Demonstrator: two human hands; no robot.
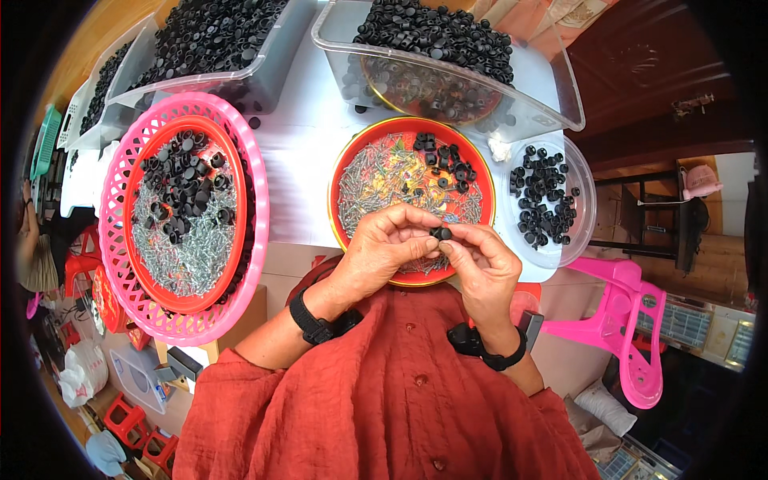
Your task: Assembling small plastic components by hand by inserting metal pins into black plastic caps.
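Note:
My left hand [392,240] and my right hand [480,260] meet over the near part of a round red tray [350,152] with a gold rim. Between their fingertips is a small round black plastic cap [440,233], pinched from both sides. Metal screws [364,188] cover much of the tray's patterned bottom, with several black plastic pieces [448,164] at its far right. To the left, a red oval tray [134,216] holds more screws [180,256] and black caps [188,176]. It sits in a pink openwork basket [254,184].
A clear round tub [588,200] of black pieces stands at the right. Clear bins [552,96] of black parts line the table's far side. A crumpled white scrap [499,147] lies by the tub. A pink plastic stool [600,312] stands right of me; red stools [124,420] are at lower left.

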